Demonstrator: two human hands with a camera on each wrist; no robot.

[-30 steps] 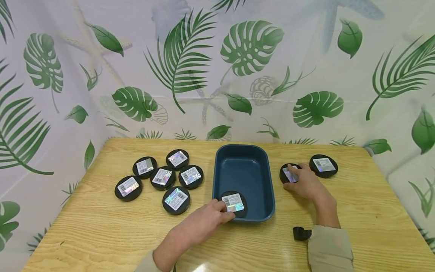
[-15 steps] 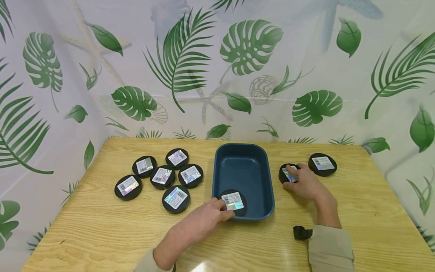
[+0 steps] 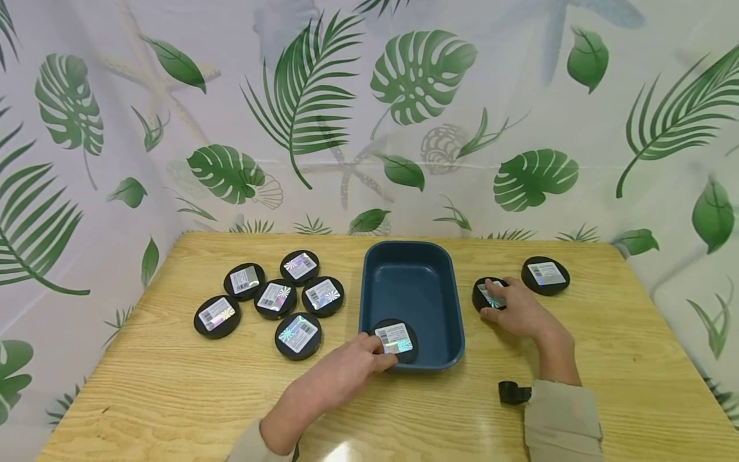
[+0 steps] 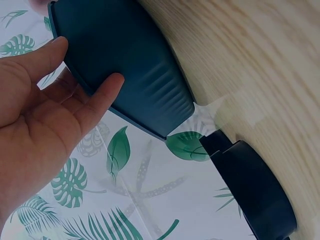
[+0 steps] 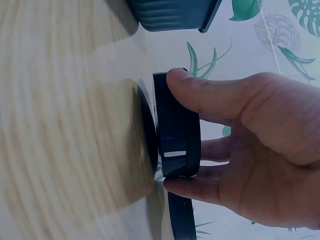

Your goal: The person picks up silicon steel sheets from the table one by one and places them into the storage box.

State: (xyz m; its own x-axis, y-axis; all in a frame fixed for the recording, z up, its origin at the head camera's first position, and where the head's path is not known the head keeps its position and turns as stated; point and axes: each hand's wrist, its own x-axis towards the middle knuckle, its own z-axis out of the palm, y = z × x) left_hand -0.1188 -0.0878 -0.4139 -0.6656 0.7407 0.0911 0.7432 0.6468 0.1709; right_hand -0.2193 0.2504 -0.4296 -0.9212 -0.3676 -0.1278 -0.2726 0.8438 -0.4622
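Observation:
At the front left corner of a dark blue plastic tub (image 3: 412,301), my left hand (image 3: 352,367) grips the rim. In the left wrist view its thumb and one finger (image 4: 106,97) lie against the outside, while other fingers pass behind the rim. Inside the tub, beside those fingers, lies a black puck-like case (image 3: 404,355) with a white and holographic label. Right of the tub, my right hand (image 3: 516,310) pinches another black round case (image 3: 480,300) by its side, thumb on one edge and fingers on the other. This case stays close to the tabletop in the right wrist view.
Several labelled black cases (image 3: 276,299) are grouped left of the tub, and one more case (image 3: 545,276) lies beyond my right hand. A black clip-like piece (image 3: 510,393) shows by the right sleeve. A leaf-patterned cloth (image 3: 346,115) rises behind the wooden table (image 3: 190,398).

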